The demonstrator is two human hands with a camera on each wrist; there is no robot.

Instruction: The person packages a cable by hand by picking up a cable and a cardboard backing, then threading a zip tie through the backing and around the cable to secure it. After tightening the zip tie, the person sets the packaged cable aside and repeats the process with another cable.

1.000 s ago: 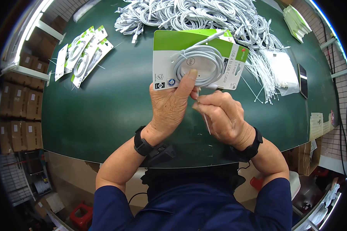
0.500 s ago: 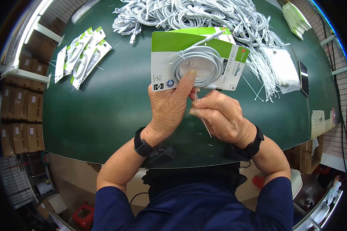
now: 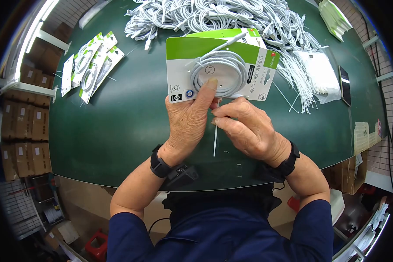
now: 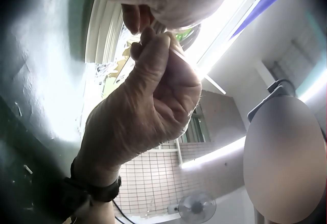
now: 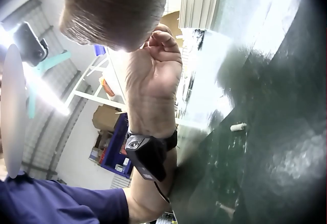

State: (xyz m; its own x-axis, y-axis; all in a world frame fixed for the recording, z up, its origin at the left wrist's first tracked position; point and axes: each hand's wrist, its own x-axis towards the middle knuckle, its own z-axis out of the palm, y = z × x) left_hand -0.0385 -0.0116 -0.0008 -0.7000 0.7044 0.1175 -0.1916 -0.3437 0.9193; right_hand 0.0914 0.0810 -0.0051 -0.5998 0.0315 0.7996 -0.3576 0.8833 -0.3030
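Note:
My left hand grips a green and white cable card, thumb on its face and the other fingers hidden behind. A coiled white USB cable lies against that card, a thin tie round the coil. Behind its top edge another card shows. Just below the card my right hand pinches a thin white cable tie near its upper end, thumb against forefinger. The tie's tail hangs straight down. In the left wrist view the right hand has its fingers bunched at the tie.
A large heap of white cables covers the far side of the green table. Loose cable ties, a plastic bag and a phone lie at the right. Carded cables lie left; folded cards stand far right.
The card has shifted slightly left in the left hand. The cable tie's tail has swung from slanting down-right to hanging straight down, and the right fingertips have moved slightly left and up.

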